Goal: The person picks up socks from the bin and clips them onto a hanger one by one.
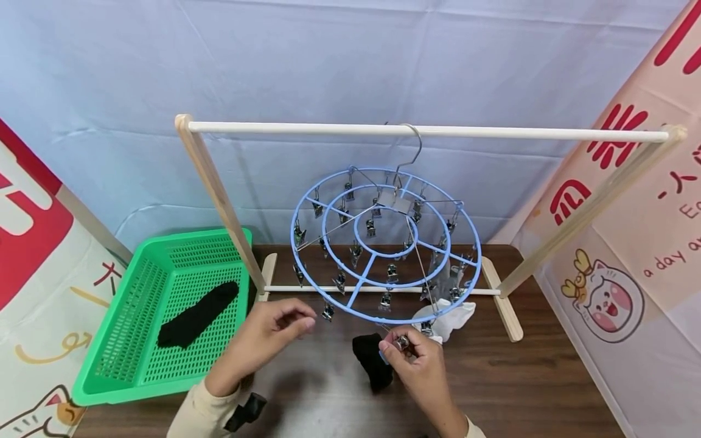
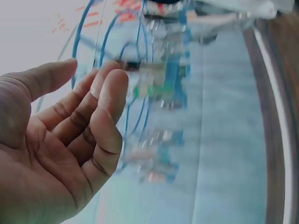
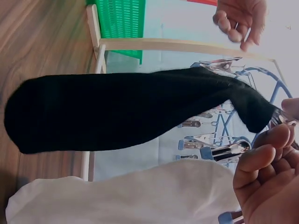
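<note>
My right hand pinches a metal clip at the front edge of a round blue drying hanger. A black sock hangs from that clip; in the right wrist view the sock reaches out full length from the fingertips. Just right of it hangs a white sock, with a grey sock behind. My left hand is held in the air left of the hanger's front, fingers loosely bent. Nothing lies in its palm in the left wrist view.
A green basket stands at the left with another black sock inside. The hanger hooks over the white rail of a wooden stand. Several other metal clips dangle around the rings. A dark object lies by the left sleeve.
</note>
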`<move>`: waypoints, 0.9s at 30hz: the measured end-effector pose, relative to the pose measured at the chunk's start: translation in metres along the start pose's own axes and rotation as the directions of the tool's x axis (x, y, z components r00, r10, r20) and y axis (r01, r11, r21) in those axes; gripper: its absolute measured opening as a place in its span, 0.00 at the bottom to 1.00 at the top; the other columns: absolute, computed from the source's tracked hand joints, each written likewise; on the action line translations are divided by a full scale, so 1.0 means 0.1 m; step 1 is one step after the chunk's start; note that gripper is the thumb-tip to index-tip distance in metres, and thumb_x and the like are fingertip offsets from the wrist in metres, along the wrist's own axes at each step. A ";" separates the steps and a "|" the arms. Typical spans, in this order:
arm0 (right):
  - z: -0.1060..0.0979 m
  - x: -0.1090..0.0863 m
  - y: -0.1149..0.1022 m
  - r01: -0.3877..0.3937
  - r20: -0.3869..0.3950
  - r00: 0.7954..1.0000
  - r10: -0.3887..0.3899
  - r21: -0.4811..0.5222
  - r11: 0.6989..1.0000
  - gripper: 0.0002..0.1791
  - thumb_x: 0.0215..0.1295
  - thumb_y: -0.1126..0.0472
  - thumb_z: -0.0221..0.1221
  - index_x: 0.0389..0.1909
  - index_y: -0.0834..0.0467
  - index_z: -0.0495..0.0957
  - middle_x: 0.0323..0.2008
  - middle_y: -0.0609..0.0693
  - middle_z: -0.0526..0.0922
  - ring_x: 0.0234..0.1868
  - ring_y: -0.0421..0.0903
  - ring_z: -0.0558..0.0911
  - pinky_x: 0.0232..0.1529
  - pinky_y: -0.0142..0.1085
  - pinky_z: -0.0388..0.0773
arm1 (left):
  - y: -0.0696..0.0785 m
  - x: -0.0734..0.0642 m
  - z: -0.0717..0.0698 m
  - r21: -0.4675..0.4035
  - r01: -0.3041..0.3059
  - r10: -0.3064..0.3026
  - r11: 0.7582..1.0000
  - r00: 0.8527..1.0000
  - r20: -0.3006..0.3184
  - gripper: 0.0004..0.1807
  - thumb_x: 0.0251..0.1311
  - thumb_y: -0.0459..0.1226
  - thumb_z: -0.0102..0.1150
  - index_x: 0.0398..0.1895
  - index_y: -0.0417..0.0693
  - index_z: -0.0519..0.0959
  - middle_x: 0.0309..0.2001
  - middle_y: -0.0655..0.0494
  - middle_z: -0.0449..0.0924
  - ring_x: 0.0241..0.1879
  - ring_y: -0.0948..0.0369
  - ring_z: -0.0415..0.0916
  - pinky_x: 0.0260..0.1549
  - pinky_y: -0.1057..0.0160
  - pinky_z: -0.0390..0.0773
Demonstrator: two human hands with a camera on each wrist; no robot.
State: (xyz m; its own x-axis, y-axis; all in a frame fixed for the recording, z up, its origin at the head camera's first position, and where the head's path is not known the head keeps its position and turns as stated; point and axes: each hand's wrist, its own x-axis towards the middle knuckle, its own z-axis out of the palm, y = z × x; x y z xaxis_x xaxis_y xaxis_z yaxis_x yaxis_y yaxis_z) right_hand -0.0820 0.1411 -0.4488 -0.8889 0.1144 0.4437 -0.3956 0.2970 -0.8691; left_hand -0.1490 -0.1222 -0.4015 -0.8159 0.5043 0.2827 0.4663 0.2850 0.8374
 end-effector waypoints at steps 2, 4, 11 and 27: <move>-0.01 0.00 -0.01 -0.005 -0.011 1.000 0.005 -0.010 1.000 0.11 0.49 0.79 0.66 0.26 0.61 0.78 0.17 0.44 0.71 0.18 0.32 0.65 0.14 0.29 0.64 | -0.02 -0.02 -0.12 0.009 0.007 -0.006 1.000 0.999 -0.038 0.02 0.64 0.36 0.61 0.36 0.52 0.82 0.25 0.58 0.80 0.23 0.63 0.77 0.21 0.65 0.76; -0.02 0.01 -0.06 0.000 -0.027 1.000 -0.001 -0.023 1.000 0.12 0.47 0.79 0.66 0.26 0.61 0.78 0.17 0.43 0.71 0.17 0.32 0.65 0.14 0.29 0.64 | -0.05 -0.04 -0.24 0.008 0.035 -0.034 0.999 0.997 -0.063 0.03 0.64 0.34 0.60 0.36 0.49 0.83 0.27 0.55 0.81 0.25 0.62 0.79 0.23 0.64 0.79; -0.04 0.05 -0.24 0.034 -0.050 0.998 -0.035 -0.031 0.999 0.14 0.44 0.82 0.66 0.25 0.61 0.77 0.16 0.44 0.72 0.17 0.31 0.65 0.13 0.28 0.63 | -0.26 -0.09 -0.63 0.081 0.158 -0.144 0.984 0.977 -0.154 0.04 0.66 0.35 0.58 0.38 0.48 0.82 0.28 0.56 0.81 0.25 0.62 0.80 0.26 0.62 0.79; -0.10 0.06 -0.31 0.113 -0.079 0.989 -0.122 -0.111 0.987 0.15 0.40 0.82 0.67 0.25 0.62 0.77 0.12 0.44 0.65 0.15 0.31 0.63 0.11 0.27 0.60 | -0.71 -0.22 -1.08 0.241 0.222 -0.155 0.945 0.950 -0.270 0.06 0.68 0.35 0.56 0.38 0.45 0.82 0.24 0.55 0.81 0.21 0.61 0.79 0.25 0.64 0.78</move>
State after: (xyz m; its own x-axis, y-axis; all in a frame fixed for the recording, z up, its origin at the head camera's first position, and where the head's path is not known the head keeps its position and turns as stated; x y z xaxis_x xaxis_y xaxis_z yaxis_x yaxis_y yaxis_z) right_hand -0.0728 0.1419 -0.4172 -0.8130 0.1515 0.5622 -0.4651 0.4118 -0.7836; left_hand -0.2014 -0.2418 -0.4165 -0.9399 0.2150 0.2652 0.3413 0.5778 0.7414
